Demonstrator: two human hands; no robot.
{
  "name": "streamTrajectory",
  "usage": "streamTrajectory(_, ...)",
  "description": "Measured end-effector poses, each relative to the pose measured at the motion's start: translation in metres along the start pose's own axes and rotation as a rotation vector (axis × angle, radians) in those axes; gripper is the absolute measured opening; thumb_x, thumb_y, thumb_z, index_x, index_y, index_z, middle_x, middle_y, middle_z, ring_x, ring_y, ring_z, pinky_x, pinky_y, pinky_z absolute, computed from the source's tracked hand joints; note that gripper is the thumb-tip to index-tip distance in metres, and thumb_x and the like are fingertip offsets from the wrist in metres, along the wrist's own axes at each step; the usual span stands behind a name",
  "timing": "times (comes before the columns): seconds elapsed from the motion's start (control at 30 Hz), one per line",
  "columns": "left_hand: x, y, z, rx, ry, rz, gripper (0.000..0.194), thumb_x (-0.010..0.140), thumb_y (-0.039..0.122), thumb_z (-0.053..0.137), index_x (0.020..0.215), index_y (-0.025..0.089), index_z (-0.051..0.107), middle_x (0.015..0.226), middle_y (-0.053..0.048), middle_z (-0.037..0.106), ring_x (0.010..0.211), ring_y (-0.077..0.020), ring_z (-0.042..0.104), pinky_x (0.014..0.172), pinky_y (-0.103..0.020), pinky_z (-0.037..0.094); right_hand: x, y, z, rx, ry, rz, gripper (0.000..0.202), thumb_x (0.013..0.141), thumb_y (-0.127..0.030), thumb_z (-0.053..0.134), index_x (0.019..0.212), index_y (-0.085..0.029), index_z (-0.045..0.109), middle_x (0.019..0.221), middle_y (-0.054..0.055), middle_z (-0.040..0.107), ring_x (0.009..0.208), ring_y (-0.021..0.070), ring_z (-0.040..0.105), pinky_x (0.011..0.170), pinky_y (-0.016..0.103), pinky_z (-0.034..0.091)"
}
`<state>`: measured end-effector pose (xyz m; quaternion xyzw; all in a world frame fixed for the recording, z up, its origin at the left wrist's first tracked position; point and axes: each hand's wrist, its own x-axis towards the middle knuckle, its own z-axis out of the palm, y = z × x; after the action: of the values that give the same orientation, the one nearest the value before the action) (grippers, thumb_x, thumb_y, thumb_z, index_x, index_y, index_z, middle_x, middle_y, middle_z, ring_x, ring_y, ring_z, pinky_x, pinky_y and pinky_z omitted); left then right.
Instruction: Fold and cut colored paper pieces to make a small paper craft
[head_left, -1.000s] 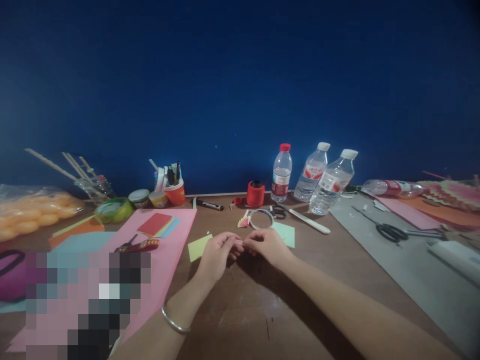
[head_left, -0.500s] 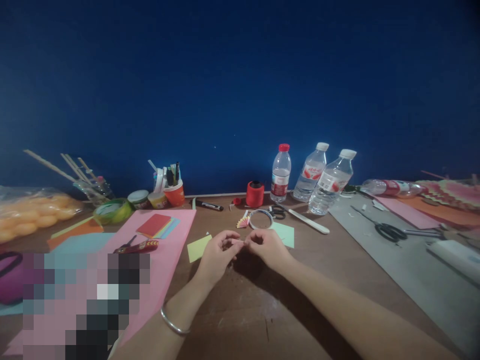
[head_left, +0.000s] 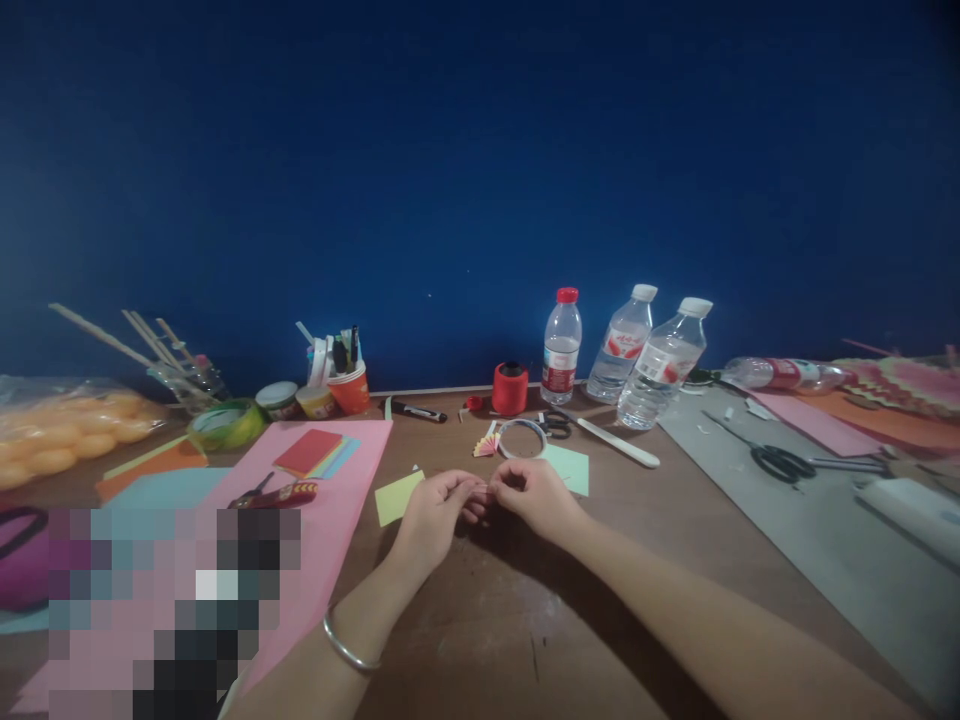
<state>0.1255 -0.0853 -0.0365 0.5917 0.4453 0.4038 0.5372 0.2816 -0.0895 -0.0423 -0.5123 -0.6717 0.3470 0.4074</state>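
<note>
Grip: the fingertips of the left hand (head_left: 442, 510) and right hand (head_left: 536, 495) meet at lower centre, pinched nearly closed on a small pinkish piece (head_left: 484, 490).
Pinkish piece: between the two hands, mostly hidden by fingers; its shape cannot be told.
Hand pose: backs up, fingers curled inward, forearms slanting in from the bottom edge; a silver bangle (head_left: 349, 645) on the left wrist.
Beside the hands: a yellow sheet (head_left: 397, 497) to the left, a mint sheet (head_left: 570, 468) partly behind the right hand.
Just beyond: a paper fan (head_left: 486, 443) next to a tape ring (head_left: 541, 437), scissors (head_left: 556, 425), a red spool (head_left: 511, 390).
Bottle labels: right of centre, a red-capped bottle (head_left: 564, 330) bears a red-and-white label (head_left: 560, 370); two white-capped bottles (head_left: 664, 365) carry red designs; the lettering is too small to read.
Tabletop edges: pink paper (head_left: 322, 500) at left, a grey sheet (head_left: 757, 520) at right.
</note>
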Motion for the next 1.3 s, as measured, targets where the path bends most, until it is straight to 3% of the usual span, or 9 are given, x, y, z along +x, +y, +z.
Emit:
streamTrajectory(0.17,-0.003,0.002,-0.002,-0.088,-0.041,-0.02,0.023,0.078,0.03,0.045,0.081,0.013,0.06,0.07,-0.004,0.065,0.062,-0.0129,0.059,0.054,-0.022,0.047,0.003,0.002,-0.002,-0.002,0.008,0.0,0.014,0.067,-0.021,0.05,0.06,-0.013,0.059,0.055,-0.002,0.055,0.052,0.0088,0.045,0.05,0.018,0.033)
streamTrajectory(0.27,-0.003,0.002,-0.004,-0.007,-0.02,-0.028,0.025,0.077,0.035,0.047,0.083,0.015,0.06,0.069,-0.003,0.064,0.059,-0.0126,0.058,0.05,-0.021,0.045,0.002,0.002,-0.002,-0.004,0.005,0.002,0.014,0.067,-0.022,0.05,0.06,-0.013,0.059,0.054,-0.002,0.054,0.052,0.0089,0.045,0.049,0.019,0.033)
streamTrajectory(0.4,-0.002,0.0,-0.004,0.154,0.01,-0.009,0.021,0.07,0.034,0.056,0.075,0.015,0.062,0.06,-0.001,0.063,0.054,-0.0127,0.057,0.048,-0.02,0.043,0.0,0.0,-0.001,0.023,-0.012,0.008,0.013,0.067,-0.023,0.052,0.062,-0.013,0.059,0.055,-0.002,0.055,0.052,0.0094,0.046,0.049,0.019,0.034)
streamTrajectory(0.63,-0.003,0.003,-0.005,0.141,0.049,0.013,0.02,0.072,0.032,0.054,0.068,0.014,0.063,0.06,-0.003,0.065,0.051,-0.0114,0.055,0.047,-0.02,0.041,0.001,-0.002,-0.001,0.086,0.106,0.037,0.021,0.074,-0.027,0.046,0.064,-0.015,0.059,0.061,0.0,0.058,0.061,0.0123,0.051,0.058,0.021,0.039)
streamTrajectory(0.83,-0.004,0.001,-0.005,0.158,0.032,0.047,0.02,0.071,0.032,0.056,0.064,0.015,0.062,0.057,-0.002,0.064,0.051,-0.0125,0.056,0.047,-0.02,0.04,-0.002,-0.004,0.001,0.088,-0.004,0.056,0.019,0.067,-0.032,0.058,0.069,-0.014,0.062,0.063,0.001,0.061,0.06,0.0132,0.054,0.055,0.021,0.041)
streamTrajectory(1.03,-0.007,0.0,-0.004,0.163,0.009,0.117,0.02,0.074,0.033,0.054,0.067,0.015,0.061,0.06,-0.002,0.063,0.053,-0.0125,0.055,0.051,-0.021,0.041,-0.004,-0.008,-0.001,0.111,-0.016,-0.013,0.018,0.069,-0.03,0.058,0.075,-0.014,0.062,0.072,0.003,0.063,0.067,0.0149,0.058,0.061,0.022,0.043)
streamTrajectory(1.3,-0.01,0.003,-0.005,0.323,0.048,0.179,0.022,0.075,0.034,0.052,0.065,0.018,0.063,0.063,-0.002,0.064,0.058,-0.0142,0.056,0.052,-0.021,0.041,-0.002,-0.005,-0.014,-0.181,-0.039,-0.273,0.022,0.08,-0.032,0.048,0.071,-0.016,0.061,0.065,0.002,0.058,0.062,0.0129,0.049,0.058,0.023,0.036)
